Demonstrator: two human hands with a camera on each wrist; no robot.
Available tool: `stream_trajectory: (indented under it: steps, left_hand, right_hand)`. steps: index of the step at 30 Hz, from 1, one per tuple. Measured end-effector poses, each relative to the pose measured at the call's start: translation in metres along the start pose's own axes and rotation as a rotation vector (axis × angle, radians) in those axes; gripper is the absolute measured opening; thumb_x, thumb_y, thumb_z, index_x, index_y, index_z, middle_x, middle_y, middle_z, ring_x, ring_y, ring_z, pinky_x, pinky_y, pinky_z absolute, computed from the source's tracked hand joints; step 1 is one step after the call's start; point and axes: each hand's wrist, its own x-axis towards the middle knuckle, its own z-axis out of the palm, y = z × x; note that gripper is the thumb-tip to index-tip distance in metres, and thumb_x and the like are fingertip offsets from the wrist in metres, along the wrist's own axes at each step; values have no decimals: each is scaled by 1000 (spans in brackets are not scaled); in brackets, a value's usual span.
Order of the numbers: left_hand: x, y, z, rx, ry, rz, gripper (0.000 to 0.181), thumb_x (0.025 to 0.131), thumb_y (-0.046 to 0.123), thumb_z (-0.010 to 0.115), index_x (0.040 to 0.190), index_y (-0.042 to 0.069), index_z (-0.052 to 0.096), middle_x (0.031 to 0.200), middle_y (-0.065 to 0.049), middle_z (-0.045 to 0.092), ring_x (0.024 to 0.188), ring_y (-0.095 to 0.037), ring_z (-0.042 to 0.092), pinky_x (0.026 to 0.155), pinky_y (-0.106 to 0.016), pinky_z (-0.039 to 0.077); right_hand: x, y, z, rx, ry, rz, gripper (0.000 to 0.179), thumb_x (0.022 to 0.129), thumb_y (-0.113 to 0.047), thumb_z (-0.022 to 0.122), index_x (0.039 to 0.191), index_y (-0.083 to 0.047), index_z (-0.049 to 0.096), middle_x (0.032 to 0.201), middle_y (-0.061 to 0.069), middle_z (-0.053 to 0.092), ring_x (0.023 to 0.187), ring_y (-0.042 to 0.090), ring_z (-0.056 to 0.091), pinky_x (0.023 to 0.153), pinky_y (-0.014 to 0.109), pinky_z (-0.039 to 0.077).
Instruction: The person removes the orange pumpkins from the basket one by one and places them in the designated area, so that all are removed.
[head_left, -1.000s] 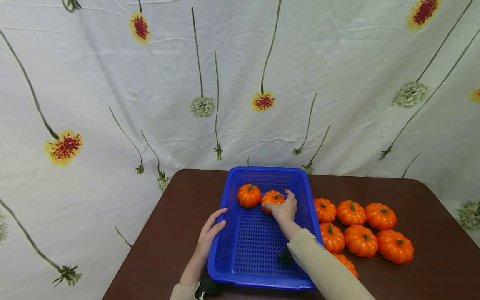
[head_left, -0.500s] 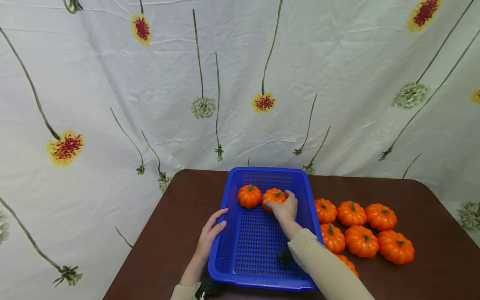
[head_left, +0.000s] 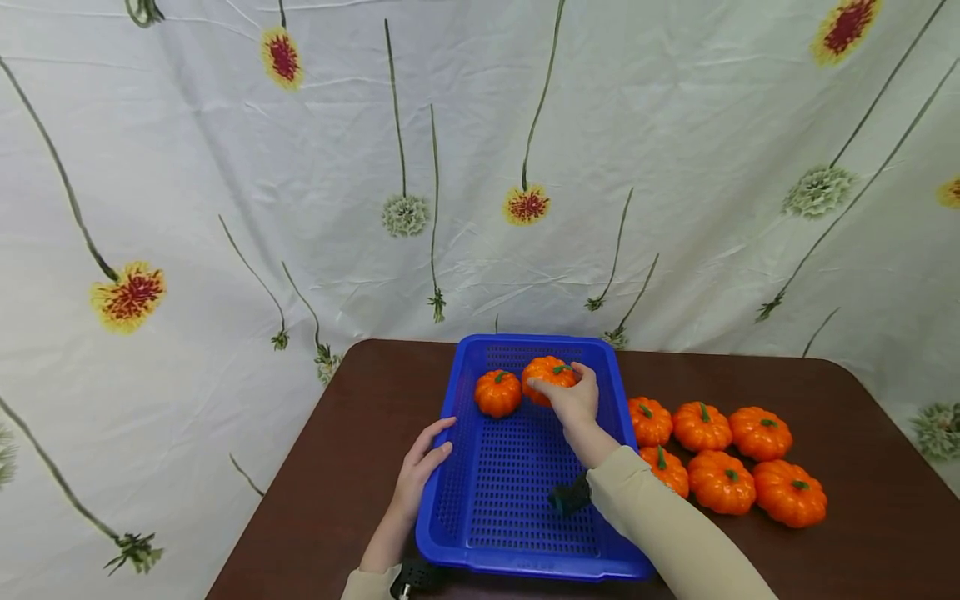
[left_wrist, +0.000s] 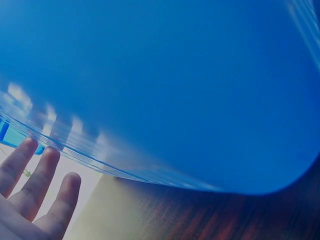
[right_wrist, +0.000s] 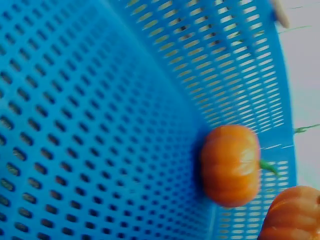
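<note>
My right hand grips a small orange pumpkin with a green stem, over the far part of a blue perforated basket. Just left of it, a second pumpkin sits in the basket. The right wrist view has that sitting pumpkin by the basket wall and the held pumpkin at the lower right corner. At the basket's left rim lies my left hand, fingers extended. In the left wrist view the fingers are straight beside the basket's smooth outer wall.
Several more pumpkins are grouped on the brown table right of the basket. My right sleeve crosses the basket's near right corner. Behind the table hangs a white flowered cloth.
My right hand has lifted the pumpkin up and slightly away from me. The right sleeve has shifted and now covers the nearest pumpkin beside the basket. My left hand has stayed still.
</note>
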Motion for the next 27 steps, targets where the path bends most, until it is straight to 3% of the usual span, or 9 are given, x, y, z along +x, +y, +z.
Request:
stream_trajectory:
  steps: [4,14,21,27]
  left_hand:
    - [0,0,-1,2,0,-4,41,96,14,47,134,0,44,137,-21,41,109,-35,51,83,-35,49]
    - [0,-1,0,11,1,-6,41,96,14,47,134,0,45,136,-22,42,108,-34,51,82,-35,49]
    - [0,0,0,10,-4,2,41,96,14,47,135,0,44,137,-22,41,109,-35,50,83,-35,49]
    - [0,0,0,8,-4,-1,41,96,14,47,135,0,44,136,-22,41,109,-34,51,82,-36,49]
  right_hand:
    - [-4,-11,-5,-15,-45,-4,81,74,-15,79,141,-4,34,137,20,38,121,37,41,98,49,38]
    - [-16,-32,-24,-100,-99,-127,81,71,-15,81,139,-6,38,137,17,38,120,34,42,98,47,39]
    - [-26,-50,-46,2,-189,-72,79,73,-12,79,140,-7,36,139,14,37,118,31,43,96,44,41]
    - [-35,-58,-70,-9,-223,-75,78,76,-13,77,142,-8,35,142,14,34,120,31,42,98,44,39]
